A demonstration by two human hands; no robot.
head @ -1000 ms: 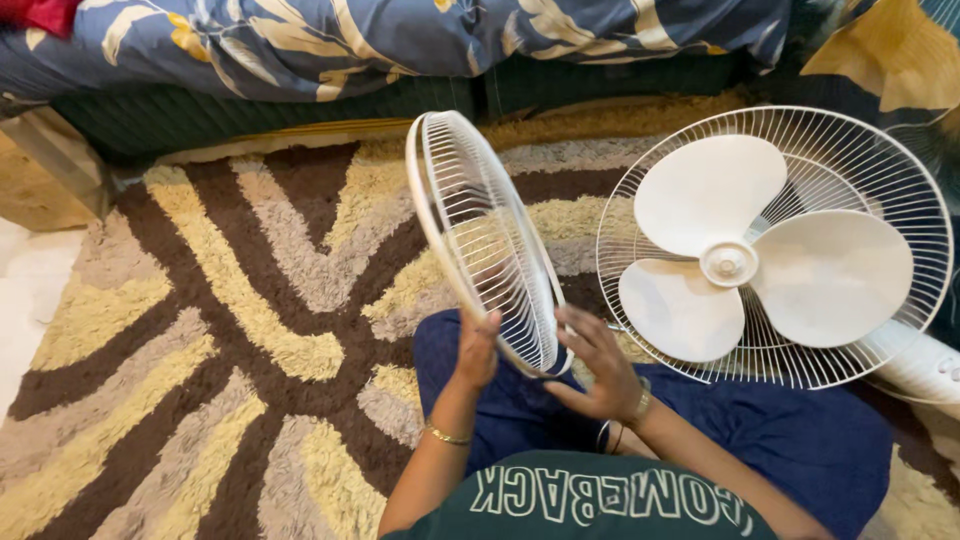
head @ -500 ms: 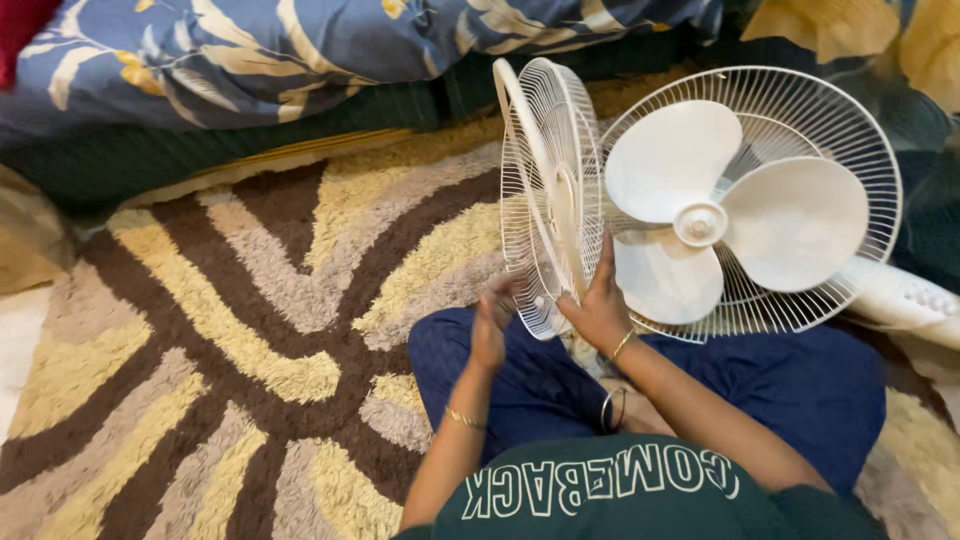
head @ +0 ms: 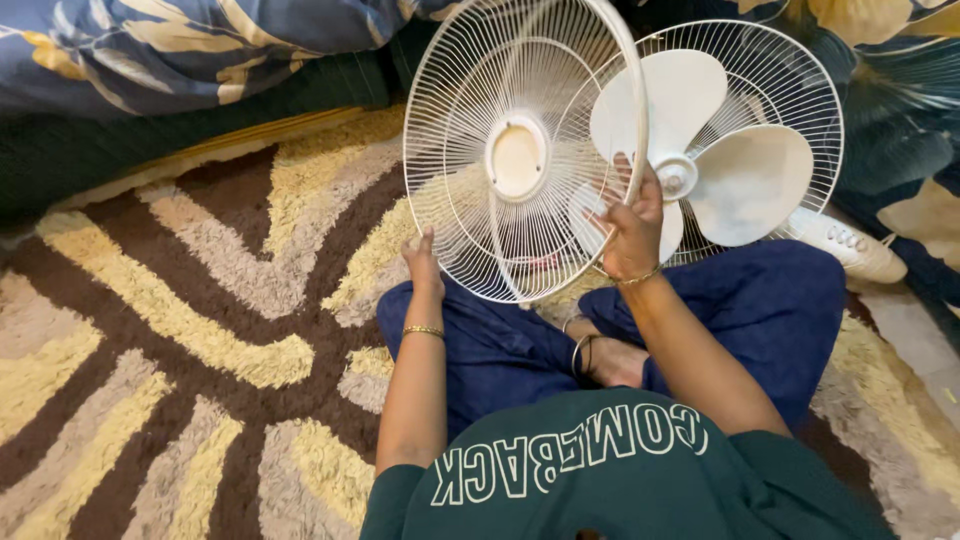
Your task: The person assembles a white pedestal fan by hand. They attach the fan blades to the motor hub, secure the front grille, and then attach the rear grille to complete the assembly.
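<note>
White wire front grille (head: 515, 160) gripped at rim by left hand (head: 424, 262) and right hand (head: 632, 232), facing bladed fan (head: 720, 150), apparently to align.

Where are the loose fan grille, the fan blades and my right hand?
loose fan grille (head: 516, 157), head view, its round centre disc.
fan blades (head: 752, 183), head view, the right-hand blade.
right hand (head: 632, 232), head view, back of the hand.

A fluffy rug (head: 200, 330) with brown, yellow and grey stripes lies on the floor. Past the far edge of the rug is a dark green bed side (head: 200, 120). On top of that lies a blue blanket (head: 200, 40) with cream and yellow leaves.
</note>
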